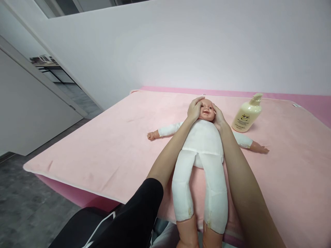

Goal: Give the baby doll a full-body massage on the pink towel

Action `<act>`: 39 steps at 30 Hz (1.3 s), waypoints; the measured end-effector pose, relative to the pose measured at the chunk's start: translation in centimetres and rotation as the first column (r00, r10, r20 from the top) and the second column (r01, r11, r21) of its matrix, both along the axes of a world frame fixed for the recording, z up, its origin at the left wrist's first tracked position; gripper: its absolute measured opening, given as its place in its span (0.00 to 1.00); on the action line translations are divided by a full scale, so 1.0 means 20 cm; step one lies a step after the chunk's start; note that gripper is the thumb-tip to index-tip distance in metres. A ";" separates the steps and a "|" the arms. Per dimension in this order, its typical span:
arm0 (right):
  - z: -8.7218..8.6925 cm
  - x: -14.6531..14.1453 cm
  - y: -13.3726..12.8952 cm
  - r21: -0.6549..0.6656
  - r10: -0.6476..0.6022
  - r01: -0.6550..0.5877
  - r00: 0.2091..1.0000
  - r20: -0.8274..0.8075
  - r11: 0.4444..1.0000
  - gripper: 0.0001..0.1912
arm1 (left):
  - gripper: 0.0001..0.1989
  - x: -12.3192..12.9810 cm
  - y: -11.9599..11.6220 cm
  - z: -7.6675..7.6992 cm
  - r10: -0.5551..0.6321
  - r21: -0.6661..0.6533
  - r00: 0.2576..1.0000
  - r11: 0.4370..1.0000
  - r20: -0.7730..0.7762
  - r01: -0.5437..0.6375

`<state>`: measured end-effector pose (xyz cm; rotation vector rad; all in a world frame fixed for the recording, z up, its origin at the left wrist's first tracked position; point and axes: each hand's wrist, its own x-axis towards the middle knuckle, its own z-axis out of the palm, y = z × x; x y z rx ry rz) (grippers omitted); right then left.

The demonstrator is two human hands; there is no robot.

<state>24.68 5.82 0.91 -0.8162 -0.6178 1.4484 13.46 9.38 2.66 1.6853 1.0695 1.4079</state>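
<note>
A baby doll (207, 137) with a white cloth body lies face up on a pink blanket (108, 137), its legs toward me and its arms spread out. My left hand (195, 108) rests against the side of the doll's head, at the left in the picture. On the head's other side lies my right hand (218, 117). Both hands cup the head between them, with the doll's face showing. The fingers curve along the head, and some fingertips are hard to make out. A pale yellow pump bottle (247, 115) stands to the right of the doll's head.
Behind the blanket rises a white wall (181, 44), with a darker pink strip (315, 106) along its foot. The blanket's front left edge hangs over a grey floor (26, 203). A door (33, 103) is at the far left. A white cable (99, 225) lies near my sleeve.
</note>
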 end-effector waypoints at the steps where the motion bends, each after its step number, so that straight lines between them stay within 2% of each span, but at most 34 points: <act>1: 0.00 0.01 0.00 -0.060 0.019 -0.020 1.000 -0.008 0.998 0.15 | 0.19 0.00 0.00 0.00 0.001 0.005 1.000 1.000 -0.001 -0.001; 3: 0.00 0.03 -0.01 -0.157 0.000 0.000 1.000 -0.001 0.988 0.13 | 0.20 -0.01 0.00 -0.01 0.005 0.025 1.000 1.000 0.001 -0.005; 6: 0.01 0.05 -0.01 -0.178 -0.066 0.073 0.997 0.043 0.981 0.10 | 0.21 -0.01 0.01 -0.02 0.009 0.044 1.000 0.999 0.006 -0.010; 8: 0.02 0.03 -0.03 -0.170 -0.040 0.046 0.999 0.035 0.984 0.11 | 0.19 0.00 0.01 -0.01 0.008 0.032 1.000 0.999 -0.002 -0.008; 13: 0.08 -0.01 -0.08 -0.114 0.116 -0.117 0.993 -0.015 0.987 0.14 | 0.17 0.00 -0.02 0.01 0.012 0.016 1.000 1.000 -0.005 -0.012; 18: 0.11 -0.03 -0.10 -0.094 0.144 -0.143 0.990 -0.002 0.985 0.13 | 0.19 0.00 -0.04 0.02 -0.017 0.029 0.999 0.999 0.027 0.016; 23: 0.10 -0.02 -0.07 -0.103 0.140 -0.140 0.990 -0.002 0.985 0.15 | 0.17 0.00 -0.02 0.01 -0.021 0.014 0.999 1.000 0.048 0.020; 25: 0.08 -0.01 -0.05 -0.119 0.105 -0.105 0.994 -0.002 0.987 0.16 | 0.17 0.00 -0.01 0.01 -0.013 0.010 0.999 1.000 0.045 0.013; 30: 0.04 0.02 -0.04 -0.203 -0.062 0.075 0.996 0.070 0.976 0.13 | 0.21 0.00 -0.01 0.00 0.012 0.037 0.999 0.999 0.035 -0.013; 32: 0.03 0.02 -0.04 -0.201 -0.086 0.102 0.993 0.086 0.974 0.12 | 0.21 0.00 -0.01 0.00 0.013 0.040 0.999 0.999 0.040 -0.015; 39: 0.06 -0.01 -0.05 -0.058 0.071 -0.066 0.994 0.080 0.996 0.14 | 0.18 0.00 -0.01 0.00 0.004 0.023 1.000 1.000 0.021 -0.005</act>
